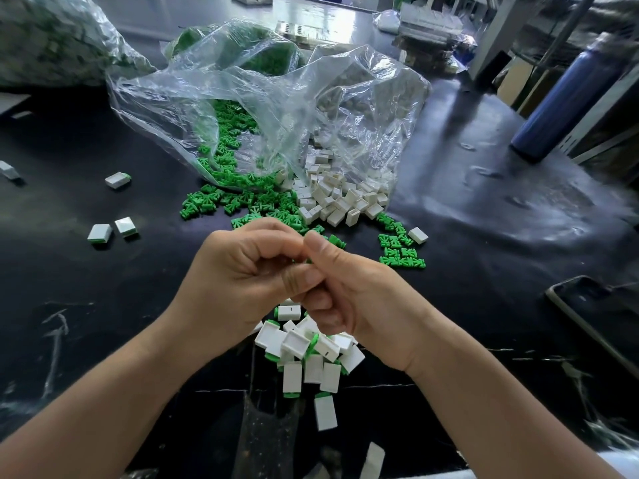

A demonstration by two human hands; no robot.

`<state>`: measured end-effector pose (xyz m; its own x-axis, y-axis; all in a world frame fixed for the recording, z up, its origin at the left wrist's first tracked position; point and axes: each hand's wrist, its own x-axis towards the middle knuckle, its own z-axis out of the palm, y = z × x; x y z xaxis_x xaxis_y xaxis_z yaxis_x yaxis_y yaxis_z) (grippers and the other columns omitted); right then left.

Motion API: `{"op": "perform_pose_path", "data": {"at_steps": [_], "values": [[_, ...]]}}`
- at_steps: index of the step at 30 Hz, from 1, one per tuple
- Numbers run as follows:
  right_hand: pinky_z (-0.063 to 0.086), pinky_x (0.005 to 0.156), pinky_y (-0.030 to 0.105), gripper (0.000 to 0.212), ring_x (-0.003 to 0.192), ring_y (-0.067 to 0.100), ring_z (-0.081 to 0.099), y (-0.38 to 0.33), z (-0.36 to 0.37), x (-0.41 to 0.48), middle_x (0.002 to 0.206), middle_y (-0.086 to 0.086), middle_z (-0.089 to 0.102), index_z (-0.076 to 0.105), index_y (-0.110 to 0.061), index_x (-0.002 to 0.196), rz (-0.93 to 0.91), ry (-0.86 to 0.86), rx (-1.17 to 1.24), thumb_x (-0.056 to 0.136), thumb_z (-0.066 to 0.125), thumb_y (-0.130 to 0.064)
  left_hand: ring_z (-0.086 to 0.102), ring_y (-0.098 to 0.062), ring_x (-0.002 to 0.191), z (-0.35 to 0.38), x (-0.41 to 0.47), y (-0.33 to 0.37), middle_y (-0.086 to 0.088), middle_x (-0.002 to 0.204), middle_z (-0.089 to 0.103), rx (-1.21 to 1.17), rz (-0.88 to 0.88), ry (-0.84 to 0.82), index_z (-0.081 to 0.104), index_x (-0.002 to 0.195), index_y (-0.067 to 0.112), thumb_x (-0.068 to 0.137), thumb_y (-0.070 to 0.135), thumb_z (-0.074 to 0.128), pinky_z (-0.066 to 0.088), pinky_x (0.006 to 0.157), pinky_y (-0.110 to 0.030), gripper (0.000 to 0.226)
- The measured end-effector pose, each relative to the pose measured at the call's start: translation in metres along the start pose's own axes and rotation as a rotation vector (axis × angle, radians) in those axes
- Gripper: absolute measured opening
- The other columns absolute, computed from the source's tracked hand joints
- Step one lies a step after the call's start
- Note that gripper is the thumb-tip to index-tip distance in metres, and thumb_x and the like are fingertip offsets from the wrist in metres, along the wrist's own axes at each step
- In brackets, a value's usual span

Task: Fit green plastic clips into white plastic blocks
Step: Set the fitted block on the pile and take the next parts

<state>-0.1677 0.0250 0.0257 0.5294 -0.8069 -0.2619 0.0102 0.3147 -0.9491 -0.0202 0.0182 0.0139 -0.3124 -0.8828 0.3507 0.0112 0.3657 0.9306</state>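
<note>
As left hand (242, 271) and right hand (349, 302) clench something hidden, finished blocks (311, 361) pile at 6 o'clock, unfitted clips (249, 200) at 12.

Both bare forearms reach in from the lower corners and meet in the middle. The left hand (242, 271) and right hand (349, 299) are curled, touching each other, with the right thumb raised. Anything pinched between them is hidden.

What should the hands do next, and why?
Probably press the green clip fully home. The left hand and right hand pinch together around something small, only a green sliver showing, just above the pile of finished blocks.
</note>
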Motion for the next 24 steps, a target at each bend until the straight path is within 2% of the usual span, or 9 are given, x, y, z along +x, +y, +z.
{"op": "perform_pose_path", "data": {"at_steps": [2,5,9,12,14,17,19,21,24], "values": [[0.023,0.045,0.015,0.043,0.051,0.006,0.025,0.0,0.001,0.0,0.057,-0.005,0.029,0.048,-0.015,0.092,-0.015,0.023,0.001,0.078,0.039,-0.054,0.062,-0.031,0.067,0.001,0.0,0.0,-0.019,0.079,0.06,-0.008,-0.007,0.021,0.071,0.078,0.003,0.064,0.01,0.069,0.055,0.06,-0.037,0.016],[0.022,0.044,0.014,0.043,0.05,0.005,0.024,0.0,0.003,0.0,0.054,-0.006,0.031,0.05,-0.013,0.092,-0.028,0.062,-0.003,0.08,0.046,-0.055,0.063,-0.026,0.067,0.001,0.0,0.001,-0.017,0.078,0.06,0.027,0.006,0.022,0.072,0.07,0.004,0.064,0.01,0.067,0.056,0.061,-0.032,0.009],[0.02,0.044,0.015,0.038,0.051,0.006,0.023,0.002,0.005,-0.001,0.054,-0.007,0.03,0.047,-0.017,0.077,-0.019,0.084,0.022,0.079,0.051,-0.055,0.062,-0.031,0.067,0.001,-0.001,0.002,-0.018,0.077,0.06,0.02,-0.003,0.025,0.073,0.076,0.006,0.063,0.01,0.07,0.056,0.06,-0.038,0.015],[0.02,0.043,0.015,0.037,0.048,0.004,0.024,0.001,0.006,-0.001,0.052,-0.009,0.033,0.048,-0.023,0.074,0.002,0.063,0.085,0.07,0.049,-0.06,0.061,-0.029,0.066,0.0,0.0,0.002,-0.013,0.075,0.06,0.029,-0.019,0.005,0.072,0.079,0.012,0.06,0.021,0.077,0.054,0.06,-0.039,0.023],[0.02,0.041,0.014,0.036,0.045,0.003,0.024,0.001,0.007,0.0,0.048,-0.011,0.033,0.047,-0.024,0.072,0.024,0.059,0.112,0.067,0.051,-0.06,0.06,-0.024,0.064,-0.002,0.001,0.003,-0.011,0.074,0.059,-0.003,-0.023,-0.016,0.072,0.076,0.012,0.059,0.025,0.078,0.052,0.059,-0.035,0.023],[0.016,0.038,0.015,0.035,0.041,0.004,0.018,0.002,0.009,0.001,0.047,-0.009,0.025,0.042,-0.025,0.059,0.044,0.074,0.162,0.074,0.062,-0.05,0.06,-0.016,0.065,-0.002,-0.001,0.005,-0.004,0.072,0.059,-0.027,-0.003,-0.043,0.072,0.076,0.013,0.059,0.031,0.075,0.051,0.059,-0.026,0.025],[0.014,0.038,0.016,0.036,0.042,0.006,0.014,0.003,0.01,0.001,0.048,-0.007,0.019,0.036,-0.026,0.049,0.038,0.117,0.158,0.072,0.057,-0.045,0.059,-0.015,0.064,0.001,-0.002,0.004,-0.004,0.071,0.059,-0.012,0.0,-0.036,0.072,0.075,0.013,0.061,0.029,0.071,0.05,0.059,-0.027,0.022],[0.015,0.038,0.017,0.037,0.044,0.008,0.013,0.004,0.011,0.0,0.048,-0.007,0.019,0.034,-0.025,0.051,0.0,0.143,0.093,0.072,0.055,-0.047,0.059,-0.019,0.064,0.002,-0.002,0.004,-0.01,0.071,0.058,-0.059,-0.015,-0.017,0.072,0.077,0.01,0.061,0.027,0.071,0.051,0.058,-0.029,0.023],[0.016,0.039,0.016,0.046,0.044,0.006,0.017,0.002,0.009,0.001,0.046,-0.009,0.025,0.045,-0.014,0.063,-0.005,0.058,0.074,0.073,0.05,-0.058,0.061,-0.019,0.065,0.001,-0.001,0.006,-0.007,0.072,0.059,-0.09,-0.008,-0.029,0.072,0.078,0.007,0.059,0.034,0.08,0.051,0.059,-0.027,0.034]]}}
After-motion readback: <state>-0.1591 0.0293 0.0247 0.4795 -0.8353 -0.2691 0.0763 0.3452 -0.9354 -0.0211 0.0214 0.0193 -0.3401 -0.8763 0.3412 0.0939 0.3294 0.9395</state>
